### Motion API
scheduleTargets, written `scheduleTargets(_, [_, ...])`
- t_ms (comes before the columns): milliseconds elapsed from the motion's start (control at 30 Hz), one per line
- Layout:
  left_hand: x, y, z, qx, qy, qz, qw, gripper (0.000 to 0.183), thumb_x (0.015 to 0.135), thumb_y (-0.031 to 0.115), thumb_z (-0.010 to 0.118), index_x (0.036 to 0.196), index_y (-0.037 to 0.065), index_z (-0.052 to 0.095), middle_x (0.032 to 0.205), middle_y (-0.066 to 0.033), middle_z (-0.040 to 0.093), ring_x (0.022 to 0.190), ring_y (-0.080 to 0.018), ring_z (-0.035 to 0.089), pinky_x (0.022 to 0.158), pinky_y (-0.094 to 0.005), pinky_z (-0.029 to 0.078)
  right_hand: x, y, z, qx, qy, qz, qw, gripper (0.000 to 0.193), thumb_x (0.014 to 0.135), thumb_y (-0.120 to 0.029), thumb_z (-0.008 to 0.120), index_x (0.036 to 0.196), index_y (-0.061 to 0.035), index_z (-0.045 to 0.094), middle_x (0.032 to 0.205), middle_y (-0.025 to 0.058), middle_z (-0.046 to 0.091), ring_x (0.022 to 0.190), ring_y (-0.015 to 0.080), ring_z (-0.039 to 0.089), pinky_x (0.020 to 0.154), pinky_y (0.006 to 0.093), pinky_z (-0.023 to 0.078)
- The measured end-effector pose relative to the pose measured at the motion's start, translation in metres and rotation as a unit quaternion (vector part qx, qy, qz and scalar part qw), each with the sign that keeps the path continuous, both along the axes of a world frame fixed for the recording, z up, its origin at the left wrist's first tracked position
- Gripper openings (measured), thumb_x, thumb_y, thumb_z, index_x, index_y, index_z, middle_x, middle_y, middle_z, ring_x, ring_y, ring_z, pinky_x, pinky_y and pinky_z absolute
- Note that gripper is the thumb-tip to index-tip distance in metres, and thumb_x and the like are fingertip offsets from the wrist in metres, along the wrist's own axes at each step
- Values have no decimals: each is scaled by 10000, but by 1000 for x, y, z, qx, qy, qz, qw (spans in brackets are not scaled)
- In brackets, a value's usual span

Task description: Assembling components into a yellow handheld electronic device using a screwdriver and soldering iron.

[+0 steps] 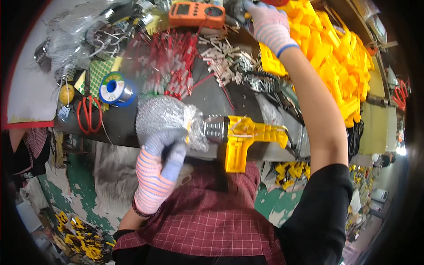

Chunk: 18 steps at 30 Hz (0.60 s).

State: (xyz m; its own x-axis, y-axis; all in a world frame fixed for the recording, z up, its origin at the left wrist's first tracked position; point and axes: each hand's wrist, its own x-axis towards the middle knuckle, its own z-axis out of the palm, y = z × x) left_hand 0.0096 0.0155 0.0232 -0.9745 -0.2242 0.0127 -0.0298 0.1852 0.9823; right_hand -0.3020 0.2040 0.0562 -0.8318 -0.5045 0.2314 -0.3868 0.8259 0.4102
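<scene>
My left hand, in a striped knit glove, is closed on the bubble-wrapped end of a pistol-shaped tool. Out of the wrap runs a dark perforated collar, joined to a yellow plastic housing with its grip pointing toward me. A thin pale wire lies along the housing. My right hand, gloved the same way, reaches to the far side of the bench beside a heap of yellow plastic housings. Its fingertips are blurred near the top edge, so their grip cannot be made out.
On the dark bench are an orange multimeter, a solder spool, red-handled scissors, red-wired parts and small pale pieces. Clear plastic wrap is piled far left. More yellow parts sit below the bench.
</scene>
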Motion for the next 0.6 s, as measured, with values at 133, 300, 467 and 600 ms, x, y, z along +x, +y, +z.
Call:
scheduleTargets(133, [-4, 6, -18, 18, 44, 23, 999, 175, 873, -3, 670, 1041, 5, 624, 923, -67, 640, 850, -120, 587, 785, -281, 486, 33, 30, 15, -588, -245, 132, 759, 255, 916, -209, 677, 1144, -105, 628, 837, 53, 615, 793, 114, 557, 693, 265, 475])
scheduleTargets(300, [1, 13, -27, 13, 33, 25, 999, 140, 856, 26, 709, 969, 27, 626, 854, -52, 621, 744, -114, 580, 700, -264, 474, 172, 79, 61, -612, -118, 21, 782, 203, 962, -145, 572, 1076, 21, 584, 995, 119, 610, 740, 142, 582, 660, 251, 460])
scheduleTargets(467, [-14, 40, -23, -175, 192, 2, 966, 197, 763, 81, 788, 873, 102, 626, 790, -58, 598, 663, -232, 567, 636, -369, 437, 238, 145, 55, -702, -156, 202, 665, 455, 769, -310, 806, 1028, -18, 572, 959, 103, 603, 901, 222, 625, 910, 410, 504])
scheduleTargets(600, [-19, 48, -31, -250, 243, 24, 937, 216, 709, 144, 801, 847, 143, 634, 796, -43, 584, 714, -267, 559, 670, -417, 418, 236, 115, 51, -691, -81, 149, 703, 415, 807, -365, 723, 948, -17, 544, 820, 93, 538, 777, 214, 550, 748, 348, 457])
